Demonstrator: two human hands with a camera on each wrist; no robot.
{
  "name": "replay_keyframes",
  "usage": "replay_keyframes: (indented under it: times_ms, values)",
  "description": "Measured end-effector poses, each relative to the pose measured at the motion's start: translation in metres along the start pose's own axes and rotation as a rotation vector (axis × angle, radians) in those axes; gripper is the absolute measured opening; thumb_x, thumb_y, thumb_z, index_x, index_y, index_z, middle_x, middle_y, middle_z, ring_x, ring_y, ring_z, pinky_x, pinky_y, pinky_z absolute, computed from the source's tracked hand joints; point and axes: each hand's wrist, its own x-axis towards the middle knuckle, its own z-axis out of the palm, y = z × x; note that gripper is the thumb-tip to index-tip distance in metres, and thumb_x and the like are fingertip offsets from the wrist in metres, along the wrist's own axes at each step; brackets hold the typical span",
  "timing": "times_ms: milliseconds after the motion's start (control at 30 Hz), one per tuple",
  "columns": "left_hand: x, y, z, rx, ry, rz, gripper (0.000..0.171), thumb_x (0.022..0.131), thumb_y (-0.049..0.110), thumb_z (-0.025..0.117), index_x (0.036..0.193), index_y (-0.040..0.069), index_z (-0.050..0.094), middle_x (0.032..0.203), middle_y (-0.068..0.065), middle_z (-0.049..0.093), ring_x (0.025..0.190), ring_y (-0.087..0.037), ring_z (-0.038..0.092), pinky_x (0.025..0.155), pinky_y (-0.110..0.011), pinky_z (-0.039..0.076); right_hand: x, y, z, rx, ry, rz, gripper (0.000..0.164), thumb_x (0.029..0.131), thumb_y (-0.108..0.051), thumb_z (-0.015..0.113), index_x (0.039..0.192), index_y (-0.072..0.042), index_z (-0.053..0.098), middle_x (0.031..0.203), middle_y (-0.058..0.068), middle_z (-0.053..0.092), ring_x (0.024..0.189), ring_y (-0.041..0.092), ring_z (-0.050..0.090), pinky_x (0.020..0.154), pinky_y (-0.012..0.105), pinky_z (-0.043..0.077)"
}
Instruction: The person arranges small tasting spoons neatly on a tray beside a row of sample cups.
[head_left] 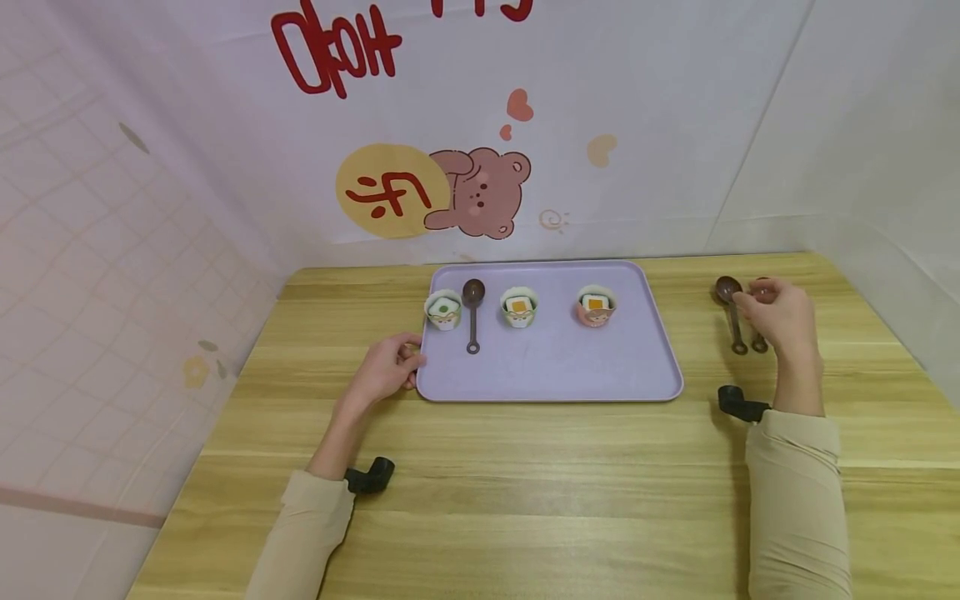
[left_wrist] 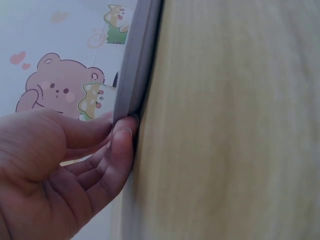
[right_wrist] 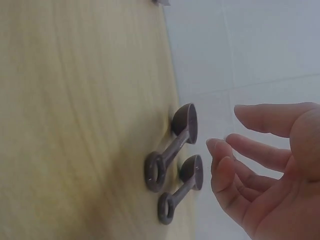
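My left hand (head_left: 384, 365) grips the left rim of a lilac tray (head_left: 540, 367), thumb and fingertips meeting at the edge (left_wrist: 137, 65) in the left wrist view. Off the tray's right side, my right hand (head_left: 783, 317) hovers over two brown measuring spoons. One spoon (head_left: 727, 290) lies left of the fingers; the other spoon (head_left: 760, 343) is partly hidden under them. In the right wrist view a gap shows between thumb and fingers, apart from both the larger spoon (right_wrist: 175, 149) and the smaller spoon (right_wrist: 184, 191).
On the tray stand three paper cups, the left cup (head_left: 445, 322), middle cup (head_left: 519, 319) and right cup (head_left: 596, 318), each holding a small white piece. Another brown measuring spoon (head_left: 473, 323) lies between the left two. A printed cloth (head_left: 645, 183) hangs behind the wooden table (head_left: 525, 483).
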Motion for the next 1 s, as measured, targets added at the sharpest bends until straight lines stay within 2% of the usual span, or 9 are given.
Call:
replay_keyframes:
  times_ms: [67,100,167,267,333,567,800,900,1000]
  values:
    - [0.0,0.0,0.0,0.004,-0.001,0.001,0.039,0.098,0.002,0.063,0.135,-0.009,0.055,0.081,-0.012,0.064,0.057,-0.015,0.061,0.053,-0.024,0.05,0.0,0.002,0.001,-0.006,-0.011,0.004,0.061,0.101,-0.034,0.054,0.139,0.013,0.047,0.13,0.039,0.053,0.093,0.019,0.057,0.066,0.019,0.041]
    - [0.0,0.0,0.0,0.006,-0.002,0.0,0.039,0.098,0.002,0.063,0.135,-0.009,0.055,0.081,-0.012,0.064,0.057,-0.015,0.061,0.053,-0.024,0.05,-0.001,0.003,0.001,-0.009,-0.018,0.01,0.061,0.101,-0.035,0.054,0.139,0.013,0.047,0.13,0.039,0.053,0.095,0.02,0.055,0.067,0.02,0.041]
    - [0.0,0.0,0.0,0.007,-0.003,-0.001,0.039,0.099,0.002,0.063,0.135,-0.009,0.055,0.081,-0.012,0.064,0.057,-0.015,0.061,0.053,-0.024,0.05,-0.001,0.006,0.002,-0.004,-0.035,0.019,0.062,0.101,-0.035,0.053,0.139,0.014,0.047,0.131,0.039,0.053,0.092,0.017,0.056,0.068,0.02,0.041]
    - [0.0,-0.001,0.0,0.007,-0.004,-0.001,0.039,0.099,0.002,0.063,0.135,-0.009,0.055,0.081,-0.012,0.064,0.057,-0.016,0.061,0.052,-0.024,0.05,0.0,0.009,0.003,0.01,-0.053,0.026,0.063,0.101,-0.034,0.054,0.141,0.015,0.045,0.132,0.039,0.052,0.077,-0.002,0.052,0.065,0.016,0.043]
    - [0.0,-0.001,0.0,0.008,-0.004,-0.002,0.039,0.099,0.002,0.063,0.135,-0.009,0.054,0.081,-0.012,0.064,0.057,-0.015,0.061,0.052,-0.024,0.05,0.001,0.01,0.004,0.017,-0.058,0.027,0.062,0.101,-0.032,0.055,0.141,0.016,0.044,0.132,0.039,0.052,0.071,-0.008,0.049,0.063,0.014,0.044]
    - [0.0,-0.001,0.0,0.007,-0.001,-0.002,0.039,0.098,0.002,0.064,0.135,-0.009,0.055,0.08,-0.012,0.064,0.057,-0.015,0.061,0.053,-0.025,0.051,0.001,0.013,0.005,0.04,-0.061,0.063,0.056,0.1,-0.024,0.057,0.138,0.015,0.046,0.121,0.032,0.058,0.063,-0.001,0.06,0.058,0.018,0.047]
    - [0.001,-0.001,0.0,0.007,-0.002,-0.003,0.039,0.098,0.002,0.064,0.135,-0.009,0.055,0.081,-0.012,0.064,0.058,-0.017,0.062,0.054,-0.026,0.051,0.003,0.015,0.007,0.002,-0.054,0.089,0.049,0.1,-0.017,0.059,0.137,0.014,0.047,0.118,0.032,0.059,0.06,0.001,0.06,0.056,0.022,0.047]
    - [0.0,0.0,0.0,0.005,-0.001,-0.008,0.039,0.098,0.002,0.064,0.135,-0.009,0.055,0.082,-0.013,0.064,0.058,-0.017,0.062,0.054,-0.025,0.051,0.005,0.016,0.007,-0.014,-0.047,0.091,0.046,0.099,-0.015,0.06,0.134,0.014,0.05,0.103,0.023,0.067,0.06,0.001,0.059,0.055,0.022,0.047]
    - [0.0,0.0,0.0,0.002,0.0,-0.015,0.039,0.098,0.003,0.064,0.134,-0.009,0.055,0.083,-0.013,0.065,0.059,-0.017,0.062,0.054,-0.025,0.051,0.006,0.016,0.007,-0.026,-0.047,0.089,0.044,0.097,-0.013,0.061,0.13,0.015,0.053,0.083,0.004,0.069,0.059,0.001,0.059,0.054,0.021,0.046]
